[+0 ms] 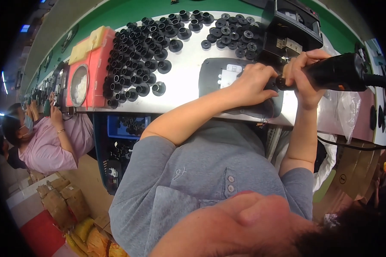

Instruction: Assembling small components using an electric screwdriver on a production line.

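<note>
My right hand [303, 77] is wrapped round a thick black corded power tool [336, 73], probably an electric screwdriver, its cable leaving to the right. The tool lies nearly level, its narrow end toward my left hand. My left hand [256, 85] is bent, its fingers closed at a small dark round part [281, 82] by the tool's narrow end. Whether this part is separate or belongs to the tool I cannot tell. Under my left hand lies a dark grey flat housing [210, 79] with a white plate [230, 76] in it, partly hidden by my hand and forearm.
Many black flanged tubes [137, 55] stand on the white bench, with small black discs [233, 34] beside them. A black box-shaped device [298, 21] stands behind my hands. Left are a red-pink tray [98, 81] and round metal dish [78, 85]. A co-worker [51, 145] sits farther left.
</note>
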### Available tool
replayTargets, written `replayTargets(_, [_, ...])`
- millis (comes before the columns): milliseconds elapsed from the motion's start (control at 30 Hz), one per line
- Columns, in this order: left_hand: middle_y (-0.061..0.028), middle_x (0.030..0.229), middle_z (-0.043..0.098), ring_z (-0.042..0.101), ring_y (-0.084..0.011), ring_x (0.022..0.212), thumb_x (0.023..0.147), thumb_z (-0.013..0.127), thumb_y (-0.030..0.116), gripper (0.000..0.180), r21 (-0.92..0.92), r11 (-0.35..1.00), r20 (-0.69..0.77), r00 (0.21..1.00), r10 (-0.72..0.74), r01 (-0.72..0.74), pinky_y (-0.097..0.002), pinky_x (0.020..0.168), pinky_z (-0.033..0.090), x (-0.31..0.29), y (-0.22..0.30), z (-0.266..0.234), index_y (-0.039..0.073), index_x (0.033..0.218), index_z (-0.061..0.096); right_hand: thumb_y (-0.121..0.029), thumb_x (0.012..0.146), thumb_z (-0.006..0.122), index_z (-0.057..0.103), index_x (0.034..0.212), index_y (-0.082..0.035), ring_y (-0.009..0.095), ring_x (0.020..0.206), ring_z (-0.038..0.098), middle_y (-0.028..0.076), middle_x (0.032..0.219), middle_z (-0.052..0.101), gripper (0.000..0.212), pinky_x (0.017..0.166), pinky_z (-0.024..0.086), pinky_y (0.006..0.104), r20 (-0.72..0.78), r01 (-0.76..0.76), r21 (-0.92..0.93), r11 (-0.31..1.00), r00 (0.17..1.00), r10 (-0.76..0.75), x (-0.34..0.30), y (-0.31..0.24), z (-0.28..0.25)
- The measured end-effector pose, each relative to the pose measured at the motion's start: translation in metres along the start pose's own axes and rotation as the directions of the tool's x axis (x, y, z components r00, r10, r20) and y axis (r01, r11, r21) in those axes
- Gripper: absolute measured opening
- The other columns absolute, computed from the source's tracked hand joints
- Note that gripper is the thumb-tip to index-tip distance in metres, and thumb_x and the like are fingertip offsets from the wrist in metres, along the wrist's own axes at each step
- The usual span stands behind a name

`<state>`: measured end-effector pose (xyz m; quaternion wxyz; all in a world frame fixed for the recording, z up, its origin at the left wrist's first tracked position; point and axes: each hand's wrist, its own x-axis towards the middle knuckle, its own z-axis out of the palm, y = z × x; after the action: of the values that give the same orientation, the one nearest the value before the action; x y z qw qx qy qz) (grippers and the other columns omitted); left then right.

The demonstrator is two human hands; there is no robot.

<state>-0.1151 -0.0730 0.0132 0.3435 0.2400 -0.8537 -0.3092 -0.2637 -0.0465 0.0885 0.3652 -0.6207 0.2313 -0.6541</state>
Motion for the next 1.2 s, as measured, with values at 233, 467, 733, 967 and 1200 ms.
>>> replayTargets(233, [-0.0145, 0.104, 0.060, 0.053, -0.0326, 0.104, 0.066, 0.078, 0.024, 0.052, 0.157, 0.973, -0.070, 0.981, 0.183, -0.170, -0.0429, 0.090, 0.041, 0.002, 0.017, -0.007, 0.002, 0.108, 0.055, -0.004, 0.085, 0.049, 0.033, 0.129, -0.004, 0.017, 0.054, 0.048, 0.008, 0.071, 0.048, 0.047, 0.055, 0.041, 0.0330, -0.178, 0.261, 0.059, 0.964, 0.953, -0.247, 0.035, -0.028, -0.017])
replayTargets(467, [-0.0121, 0.095, 0.059, 0.059, -0.0273, 0.081, 0.073, 0.074, 0.022, 0.035, 0.452, 0.837, -0.393, 0.911, -0.124, 0.308, -0.0353, 0.070, 0.049, -0.027, -0.064, -0.115, 0.001, 0.098, 0.060, 0.009, 0.081, 0.047, 0.037, 0.120, 0.001, 0.018, 0.055, 0.052, 0.011, 0.070, 0.051, 0.041, 0.057, 0.046, 0.0368, -0.260, 0.276, -0.120, 0.954, 0.918, -0.298, 0.048, -0.005, -0.032])
replayTargets(733, [-0.0137, 0.088, 0.055, 0.057, -0.0317, 0.080, 0.072, 0.073, 0.024, 0.032, 0.493, 0.773, -0.293, 0.913, -0.284, 0.399, -0.0395, 0.070, 0.047, -0.036, -0.082, -0.110, 0.000, 0.090, 0.061, 0.008, 0.079, 0.054, 0.038, 0.114, 0.005, 0.017, 0.052, 0.055, 0.010, 0.063, 0.054, 0.040, 0.059, 0.048, 0.0327, -0.266, 0.220, -0.347, 0.912, 0.909, -0.320, 0.047, 0.004, -0.018])
replayTargets(967, [-0.0089, 0.077, 0.062, 0.058, -0.0143, 0.062, 0.071, 0.072, 0.011, 0.031, 0.011, 0.976, -0.220, 0.952, -0.212, 0.220, -0.0252, 0.059, 0.048, -0.039, -0.030, -0.101, 0.000, 0.099, 0.063, 0.009, 0.077, 0.058, 0.041, 0.106, 0.006, 0.016, 0.050, 0.056, 0.010, 0.061, 0.057, 0.034, 0.057, 0.049, 0.0288, -0.327, 0.240, -0.342, 0.909, 0.876, -0.354, 0.053, -0.001, -0.011])
replayTargets(1200, [-0.0017, 0.079, 0.054, 0.050, -0.0068, 0.065, 0.074, 0.070, 0.004, 0.028, -0.144, 0.956, -0.128, 0.953, -0.274, 0.256, -0.0196, 0.059, 0.042, -0.060, -0.001, -0.085, 0.000, 0.101, 0.063, 0.010, 0.076, 0.057, 0.040, 0.108, 0.006, 0.016, 0.049, 0.056, 0.011, 0.062, 0.057, 0.036, 0.057, 0.049, 0.0303, -0.406, 0.235, -0.355, 0.905, 0.833, -0.375, 0.048, 0.002, -0.020])
